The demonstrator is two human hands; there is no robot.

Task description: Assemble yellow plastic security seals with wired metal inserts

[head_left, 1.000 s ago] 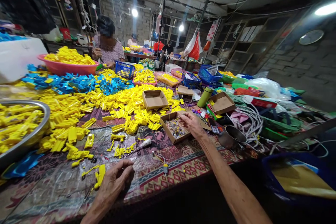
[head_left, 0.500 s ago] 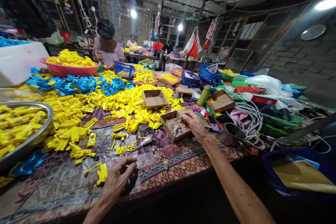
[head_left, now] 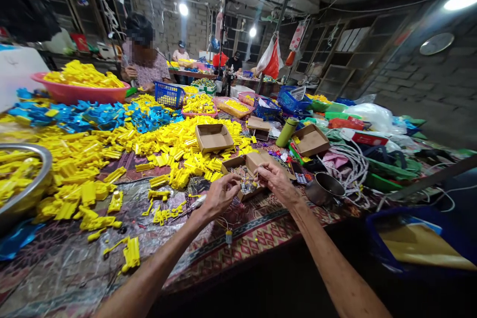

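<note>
Both my hands meet over a small open cardboard box of tiny wired parts, near the middle of the table. My left hand pinches at thin wires at the box's near left edge. Facing it, my right hand is curled with its fingertips pinched on the same tangle of wires. What exactly each pinch holds is too small to name. A small motor-like part on a wire lies on the patterned cloth just below my hands.
Heaps of yellow plastic parts and blue plastic parts cover the table's left. A metal bowl, pink basin, empty cardboard boxes, green bottle, metal cup and white cords stand around. Other people sit at the far end.
My left hand has left the near table edge and reached forward and right to the box, meeting my right hand. The view has shifted slightly left.
</note>
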